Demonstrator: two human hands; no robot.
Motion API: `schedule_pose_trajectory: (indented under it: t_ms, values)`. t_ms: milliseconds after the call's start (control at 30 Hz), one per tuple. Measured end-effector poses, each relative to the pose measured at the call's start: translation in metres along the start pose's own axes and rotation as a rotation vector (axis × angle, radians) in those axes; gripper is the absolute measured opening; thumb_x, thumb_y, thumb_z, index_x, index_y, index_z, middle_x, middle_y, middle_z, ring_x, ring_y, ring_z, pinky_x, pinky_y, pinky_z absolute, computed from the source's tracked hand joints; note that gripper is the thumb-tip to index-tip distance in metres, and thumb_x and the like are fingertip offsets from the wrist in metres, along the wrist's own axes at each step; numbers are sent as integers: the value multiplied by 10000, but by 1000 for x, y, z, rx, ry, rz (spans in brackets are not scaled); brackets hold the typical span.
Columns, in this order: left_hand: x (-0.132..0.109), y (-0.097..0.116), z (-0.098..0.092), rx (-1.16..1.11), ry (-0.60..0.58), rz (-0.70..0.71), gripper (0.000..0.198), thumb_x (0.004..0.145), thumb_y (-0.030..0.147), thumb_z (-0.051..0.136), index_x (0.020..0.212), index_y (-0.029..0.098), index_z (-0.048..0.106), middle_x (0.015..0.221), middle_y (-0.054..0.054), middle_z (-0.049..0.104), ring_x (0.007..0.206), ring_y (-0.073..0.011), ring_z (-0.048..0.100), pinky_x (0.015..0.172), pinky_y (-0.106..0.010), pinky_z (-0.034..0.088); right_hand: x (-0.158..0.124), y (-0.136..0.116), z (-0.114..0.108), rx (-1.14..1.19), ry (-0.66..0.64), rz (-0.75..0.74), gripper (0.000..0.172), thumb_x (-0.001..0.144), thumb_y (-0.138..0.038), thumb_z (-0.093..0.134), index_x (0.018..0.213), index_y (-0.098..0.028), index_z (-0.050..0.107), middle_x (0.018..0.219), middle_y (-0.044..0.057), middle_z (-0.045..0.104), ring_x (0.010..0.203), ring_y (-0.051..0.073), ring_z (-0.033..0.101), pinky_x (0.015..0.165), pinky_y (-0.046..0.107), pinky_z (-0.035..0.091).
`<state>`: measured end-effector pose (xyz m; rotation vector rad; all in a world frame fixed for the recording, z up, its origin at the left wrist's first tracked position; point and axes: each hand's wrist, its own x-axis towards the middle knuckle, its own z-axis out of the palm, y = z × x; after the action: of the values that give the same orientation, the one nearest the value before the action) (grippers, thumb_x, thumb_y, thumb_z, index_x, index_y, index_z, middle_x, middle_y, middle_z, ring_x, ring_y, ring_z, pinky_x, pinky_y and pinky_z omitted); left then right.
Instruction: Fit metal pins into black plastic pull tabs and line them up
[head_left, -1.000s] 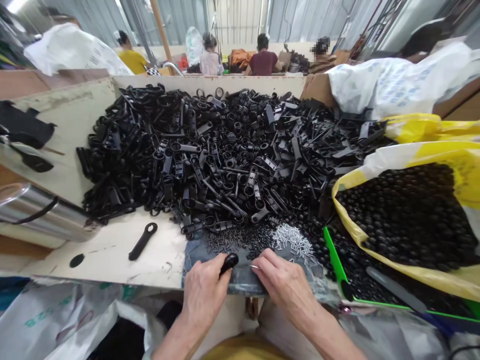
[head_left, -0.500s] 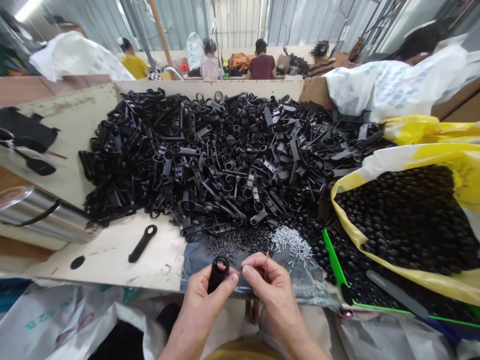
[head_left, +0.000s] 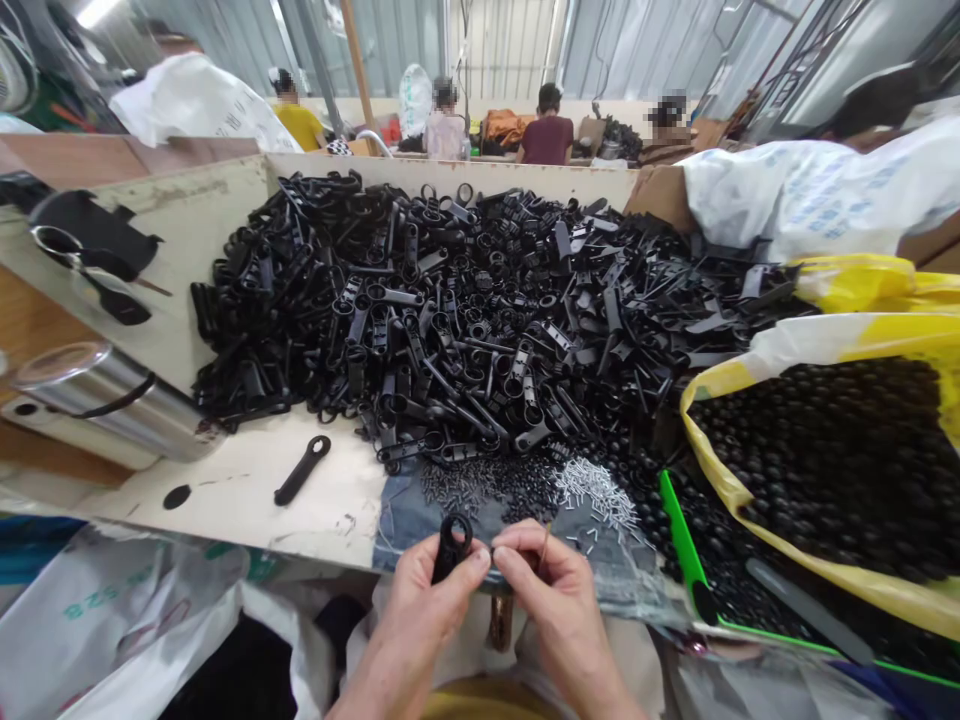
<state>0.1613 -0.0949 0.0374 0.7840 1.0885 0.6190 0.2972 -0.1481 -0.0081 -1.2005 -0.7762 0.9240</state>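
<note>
My left hand (head_left: 439, 595) is closed around a black plastic handle part (head_left: 454, 545), its ring-shaped end pointing up. Close beside it, my right hand (head_left: 551, 580) has thumb and forefinger pinched together, almost touching the left thumb. A tiny dark piece seems to sit at those fingertips, too small to name. A thin brown rod (head_left: 546, 542) sticks up from the curled fingers of my right hand. Just beyond both hands lie small dark screws (head_left: 457, 487) and a heap of silver pins (head_left: 596, 492) on a dark cloth (head_left: 405, 515).
A large pile of black plastic parts (head_left: 480, 310) fills the walled table. One loose handle part (head_left: 302, 470) lies left, near a steel flask (head_left: 120, 395). At right are a yellow-rimmed bag (head_left: 720, 440) of black balls and a green-edged tray (head_left: 679, 540). Several people sit beyond.
The whole view has shifted, so the scene sits further right. My hands stay close together, with the right fingertips slightly nearer the left thumb. The held part stands a little more upright.
</note>
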Motion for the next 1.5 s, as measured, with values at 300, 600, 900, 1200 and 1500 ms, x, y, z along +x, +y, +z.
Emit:
schedule_pose_trajectory:
  t_ms: [300,600,900,1200,1500]
  values:
    - [10,-15,-3,-107,-75,-76,490,629,526,938,826,155,688,507,124,398,422,-16,190,407,-182,124,-7,-5,-3,-124,18,-147,89,902,-309,778,837,-254,804,777,10,687,689,142,616,611,212,480]
    - [2,-3,13,-304,-125,-321,554,458,430,1011,742,185,604,403,153,366,406,-16,171,426,-177,128,-10,-18,-21,-351,-22,-296,83,883,-212,773,931,-255,825,797,29,708,592,134,598,504,213,458]
    - [-9,4,-1,-214,-289,-311,353,709,322,850,992,180,694,657,39,583,577,-80,459,588,-224,326,-5,-29,-23,-436,-67,-319,75,890,-181,735,915,-232,783,816,25,698,524,114,544,459,217,423]
    - [-8,-19,-16,15,-159,-174,662,774,414,790,1365,176,609,806,-4,642,722,-152,526,751,-302,434,1,-17,-15,-534,-230,-264,98,942,-209,686,993,-224,768,904,42,707,577,124,567,495,241,422]
    - [-6,-29,-18,293,-11,20,603,783,370,781,1360,243,661,873,-53,704,828,-229,610,754,-312,480,-8,-12,-7,-470,-104,-152,132,944,-286,709,844,-226,770,768,9,675,559,129,544,508,234,425]
